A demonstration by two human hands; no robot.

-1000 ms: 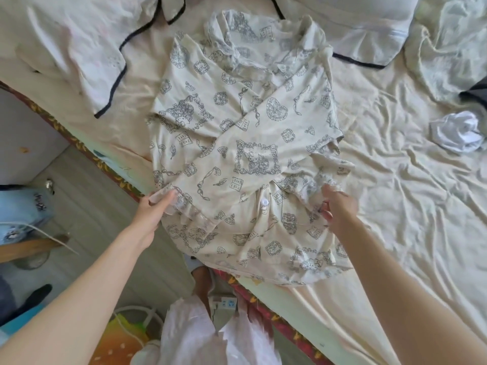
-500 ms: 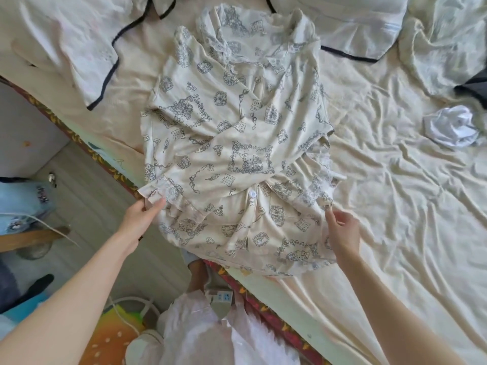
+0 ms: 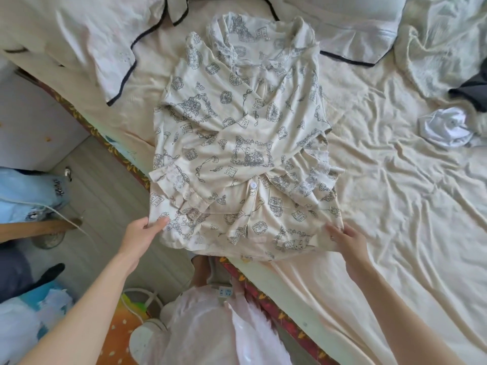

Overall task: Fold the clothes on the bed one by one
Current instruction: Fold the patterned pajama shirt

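Note:
A cream pyjama shirt [image 3: 237, 143] with a grey print lies on the bed [image 3: 395, 206], collar at the far end, both sleeves folded across its front. Its hem hangs over the near edge of the bed. My left hand [image 3: 143, 234] pinches the shirt's lower left corner between thumb and fingers. My right hand [image 3: 347, 241] grips the lower right corner of the hem, with the fingers tucked under the cloth.
A white garment with black piping [image 3: 100, 48] lies at the far left and another one [image 3: 363, 30] behind the shirt. A crumpled white cloth [image 3: 445, 127], a dark garment [image 3: 471, 93] and a cream blanket [image 3: 442, 48] lie at the right. Floor clutter and bags sit below the bed edge.
Both hands have moved down from the folded sleeves to the shirt's bottom corners and taken hold of the hem. The view has shifted slightly.

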